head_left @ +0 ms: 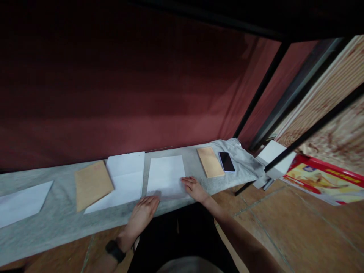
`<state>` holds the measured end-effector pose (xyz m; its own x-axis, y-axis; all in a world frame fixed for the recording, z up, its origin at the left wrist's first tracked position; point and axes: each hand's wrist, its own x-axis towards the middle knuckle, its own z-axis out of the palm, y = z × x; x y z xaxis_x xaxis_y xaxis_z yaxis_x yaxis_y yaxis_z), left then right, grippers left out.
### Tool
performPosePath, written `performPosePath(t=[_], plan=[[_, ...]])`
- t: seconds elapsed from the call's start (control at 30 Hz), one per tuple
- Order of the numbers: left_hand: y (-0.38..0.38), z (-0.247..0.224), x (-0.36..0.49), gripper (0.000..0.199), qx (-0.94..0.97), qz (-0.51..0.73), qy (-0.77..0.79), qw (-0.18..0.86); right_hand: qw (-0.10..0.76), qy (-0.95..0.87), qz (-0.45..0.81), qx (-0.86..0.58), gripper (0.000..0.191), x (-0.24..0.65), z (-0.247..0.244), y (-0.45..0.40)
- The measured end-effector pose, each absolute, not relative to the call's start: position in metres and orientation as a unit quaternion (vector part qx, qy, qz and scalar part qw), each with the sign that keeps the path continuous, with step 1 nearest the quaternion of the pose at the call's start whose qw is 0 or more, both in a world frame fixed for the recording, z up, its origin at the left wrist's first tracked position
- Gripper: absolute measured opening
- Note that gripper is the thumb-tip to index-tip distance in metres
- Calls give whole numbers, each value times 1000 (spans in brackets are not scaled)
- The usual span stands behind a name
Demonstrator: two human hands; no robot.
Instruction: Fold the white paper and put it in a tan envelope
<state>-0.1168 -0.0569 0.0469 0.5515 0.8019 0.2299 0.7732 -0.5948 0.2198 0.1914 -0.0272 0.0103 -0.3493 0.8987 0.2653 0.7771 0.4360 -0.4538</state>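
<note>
A white sheet of paper (166,172) lies on the grey cloth in front of me, with a faint crease across it. My left hand (145,209) rests at its near left corner, fingers laid out over the near edge. At the right edge, my right hand (195,188) touches the sheet with its fingers stretched out flat. Left of this sheet are more white papers (127,178), partly covered by a brown envelope (93,184). A second brown envelope (210,162) lies to the right, beside a dark-screened phone (226,162).
The grey cloth (65,223) covers a long narrow shelf along a dark red panel (127,125). Another white paper (24,201) lies at far left. Black metal bars (261,91) rise at the right. A white box (275,156) and a red-and-yellow box (324,180) stand beyond.
</note>
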Motion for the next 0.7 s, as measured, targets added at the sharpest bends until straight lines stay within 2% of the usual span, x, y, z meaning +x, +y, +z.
performPosePath(t=[0.17, 0.23, 0.37, 0.47, 0.57, 0.7], plan=[[-68, 79, -117, 32, 864, 243, 419, 138, 279, -796, 146, -518, 65, 207, 9, -41], [-64, 88, -115, 31, 848, 269, 422, 176, 293, -795, 154, -508, 59, 206, 11, -41], [-33, 97, -107, 32, 761, 363, 485, 232, 306, -753, 167, -558, 26, 193, 12, -25], [-2, 92, -102, 45, 635, 464, 548, 284, 308, -709, 162, -613, 29, 182, 9, -7], [20, 74, -100, 65, 578, 488, 546, 360, 308, -683, 150, -645, 31, 174, 6, 8], [28, 40, -99, 74, 594, 432, 614, 288, 270, -657, 110, -695, 23, 162, 7, 16]])
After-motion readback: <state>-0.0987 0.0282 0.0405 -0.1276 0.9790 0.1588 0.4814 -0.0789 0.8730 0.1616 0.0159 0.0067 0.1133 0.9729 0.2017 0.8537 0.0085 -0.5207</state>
